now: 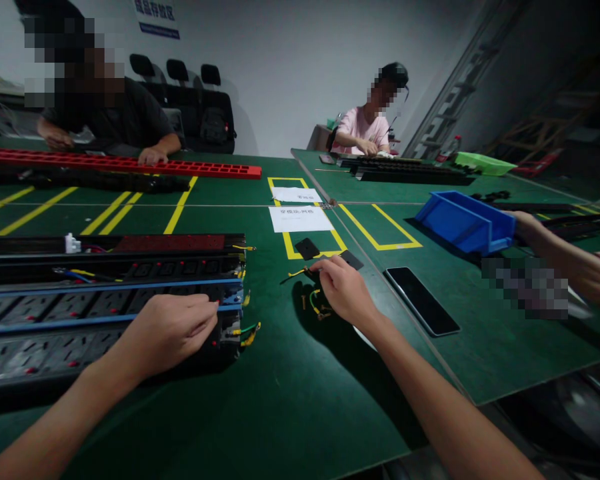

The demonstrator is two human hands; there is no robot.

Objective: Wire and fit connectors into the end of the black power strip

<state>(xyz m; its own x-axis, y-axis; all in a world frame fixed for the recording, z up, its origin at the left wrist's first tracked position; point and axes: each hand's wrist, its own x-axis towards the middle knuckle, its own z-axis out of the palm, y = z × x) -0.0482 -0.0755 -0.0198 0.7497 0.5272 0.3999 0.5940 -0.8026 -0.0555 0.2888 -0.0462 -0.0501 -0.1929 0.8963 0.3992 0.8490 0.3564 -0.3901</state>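
Note:
My left hand [183,327] is closed, its fingers curled over the end of a black power strip with blue edges [230,291]. What lies inside those fingers is hidden. To the right, my right hand [343,287] pinches a short yellow and black wire [297,273] above the green table. Beneath that hand lie a yellow-green wire with terminals [315,297] and a few brass-coloured screws [303,303]. Just beyond it are black square plates [307,249]. Yellow-green wires [250,333] stick out from the ends of the neighbouring power strips [45,353].
A phone [423,300] and a blue bin [465,220] are on the right, with another person's arm [555,247] beside the bin. Paper labels [300,219] lie ahead. Two people work across the table, one at a long red rail [205,169]. A green basket [485,163] stands far right.

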